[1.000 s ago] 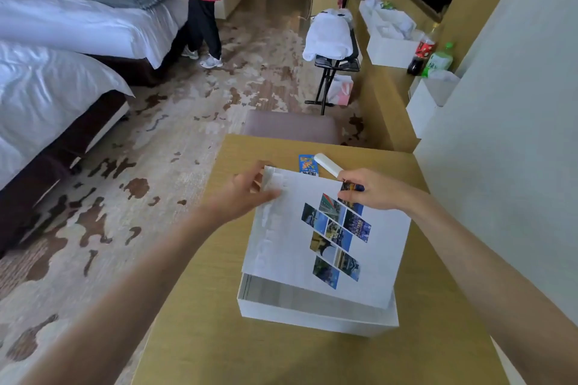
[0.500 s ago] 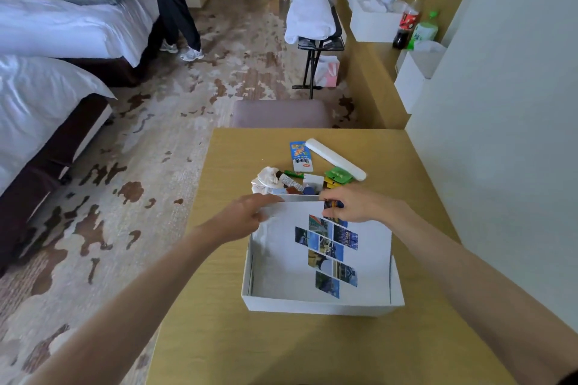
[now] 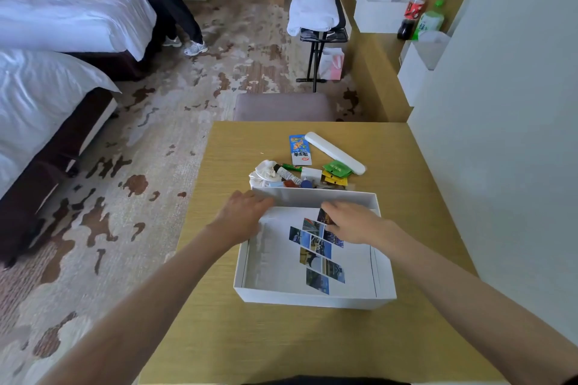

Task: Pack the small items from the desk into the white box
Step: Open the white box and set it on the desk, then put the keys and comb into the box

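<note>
Sheet [image 3: 312, 253] now flat inside box [image 3: 312, 298]

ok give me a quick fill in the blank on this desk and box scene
1. The white cardboard box holds only a printed sheet with ____ photo tiles.
2. The long white plastic case lies on the wooden desk, ____ the box.
3. The right hand rests on the ____.

Missing: blue; outside; sheet

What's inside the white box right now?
Inside the white box lies only a white sheet printed with small photos, with the right hand on it. The sheet covers the box floor, so anything beneath is hidden.
</note>
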Motion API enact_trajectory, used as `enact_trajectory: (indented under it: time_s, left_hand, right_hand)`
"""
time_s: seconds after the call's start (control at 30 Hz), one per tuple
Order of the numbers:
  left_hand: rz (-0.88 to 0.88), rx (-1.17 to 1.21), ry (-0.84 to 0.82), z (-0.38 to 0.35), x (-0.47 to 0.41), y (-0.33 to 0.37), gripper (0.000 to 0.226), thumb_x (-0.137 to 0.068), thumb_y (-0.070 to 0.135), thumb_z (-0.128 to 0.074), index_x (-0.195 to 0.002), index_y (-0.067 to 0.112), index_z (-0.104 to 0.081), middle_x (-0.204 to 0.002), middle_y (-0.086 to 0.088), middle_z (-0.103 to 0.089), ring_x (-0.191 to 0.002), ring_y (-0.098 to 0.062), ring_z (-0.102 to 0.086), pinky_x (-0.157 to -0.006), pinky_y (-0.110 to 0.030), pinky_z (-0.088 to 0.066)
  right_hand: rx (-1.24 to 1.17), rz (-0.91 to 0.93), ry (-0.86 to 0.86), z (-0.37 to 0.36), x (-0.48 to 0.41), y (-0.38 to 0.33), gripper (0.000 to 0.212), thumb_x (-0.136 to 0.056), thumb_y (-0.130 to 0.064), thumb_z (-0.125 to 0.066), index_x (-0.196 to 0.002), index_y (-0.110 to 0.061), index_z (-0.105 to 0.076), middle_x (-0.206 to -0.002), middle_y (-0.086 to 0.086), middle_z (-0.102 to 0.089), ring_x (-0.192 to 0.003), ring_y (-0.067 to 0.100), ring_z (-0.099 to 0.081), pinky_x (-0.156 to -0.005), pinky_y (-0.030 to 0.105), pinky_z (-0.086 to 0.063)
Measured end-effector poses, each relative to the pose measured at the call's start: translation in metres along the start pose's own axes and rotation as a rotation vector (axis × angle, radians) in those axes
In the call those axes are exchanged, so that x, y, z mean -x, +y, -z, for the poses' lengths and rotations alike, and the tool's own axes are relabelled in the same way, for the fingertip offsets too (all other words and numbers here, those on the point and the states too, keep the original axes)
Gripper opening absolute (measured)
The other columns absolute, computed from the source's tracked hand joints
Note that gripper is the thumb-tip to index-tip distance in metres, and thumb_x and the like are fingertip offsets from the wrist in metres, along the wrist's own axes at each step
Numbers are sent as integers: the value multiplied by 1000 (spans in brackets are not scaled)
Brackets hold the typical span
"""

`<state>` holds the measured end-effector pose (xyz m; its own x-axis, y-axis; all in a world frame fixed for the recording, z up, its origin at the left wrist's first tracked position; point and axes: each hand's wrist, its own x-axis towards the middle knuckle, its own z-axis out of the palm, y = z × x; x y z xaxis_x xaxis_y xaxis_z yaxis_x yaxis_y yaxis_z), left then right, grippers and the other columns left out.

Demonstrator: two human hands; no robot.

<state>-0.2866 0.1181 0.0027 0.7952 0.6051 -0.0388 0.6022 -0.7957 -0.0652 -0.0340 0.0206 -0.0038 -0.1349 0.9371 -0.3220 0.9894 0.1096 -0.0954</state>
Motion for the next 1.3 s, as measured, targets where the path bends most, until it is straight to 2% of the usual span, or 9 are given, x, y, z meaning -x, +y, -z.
enact_trajectory:
  time_s: [0.17,0.3,0.57,0.7,0.8,0.93,1.07,1.23,1.3]
  left_hand:
    - [-25,-247,-38,-8,-4,9,56,-83,13,-55,-135,11,-36,-138,-10,-46,-125,-27,-44,-104,-42,-35]
    - [-144,-151,-55,-18,-7,27,68,-85,34,-59,-144,19,-29,-147,-8,-37,-133,-28,-35,-113,-43,-26]
    - [142,105,-548,-53,-9,50,111,-66,64,-70,-149,32,-4,-160,-5,5,-147,-31,4,-118,-52,-10]
    - [207,169,-602,-64,-7,58,117,-62,61,-75,-149,34,0,-159,-4,14,-146,-31,12,-113,-62,-19]
    - [201,166,-629,-54,-11,60,107,-69,54,-74,-149,30,-7,-160,-5,7,-146,-32,4,-113,-58,-23]
    - [209,262,-377,-31,-21,51,47,-89,44,-54,-133,29,-46,-140,0,-50,-127,-20,-46,-103,-41,-43]
    - [250,506,172,-7,-28,22,22,-94,24,-50,-112,21,-63,-109,1,-68,-98,-17,-63,-79,-37,-56]
    - [384,888,297,7,-65,-32,22,-93,13,-47,-103,21,-65,-94,9,-70,-72,6,-60,-58,-17,-47]
    - [421,961,264,-2,-81,-46,23,-92,10,-47,-102,18,-66,-93,6,-71,-70,2,-61,-58,-18,-46]
  right_hand:
    - [29,51,270,-28,2,-2,74,-85,-15,-69,-147,-8,-29,-145,11,-39,-129,27,-44,-104,39,-44]
    - [116,127,401,-39,5,3,75,-79,-19,-72,-144,-15,-36,-148,9,-34,-137,28,-32,-109,42,-38]
    - [-88,30,-227,-64,6,12,89,-84,-56,-63,-153,-30,-14,-162,8,3,-148,33,5,-113,65,-12]
    - [4,61,-270,-66,1,11,86,-84,-59,-59,-152,-30,-15,-162,9,4,-147,38,7,-112,67,-11]
    - [28,110,-260,-55,4,12,76,-87,-54,-59,-150,-29,-25,-160,11,-10,-146,36,-8,-111,59,-25]
    - [-247,122,73,-25,0,15,49,-94,-39,-56,-140,-25,-46,-142,2,-47,-130,21,-40,-101,40,-42]
    - [-545,65,375,9,-18,19,37,-95,-26,-57,-131,-19,-56,-125,-3,-60,-113,11,-54,-93,32,-48]
    - [-606,-65,302,30,-73,27,30,-94,-23,-59,-124,-19,-61,-115,-1,-65,-102,10,-60,-78,18,-48]
    - [-621,-150,201,30,-100,28,32,-93,-22,-61,-125,-16,-61,-120,2,-64,-102,7,-58,-70,8,-42]
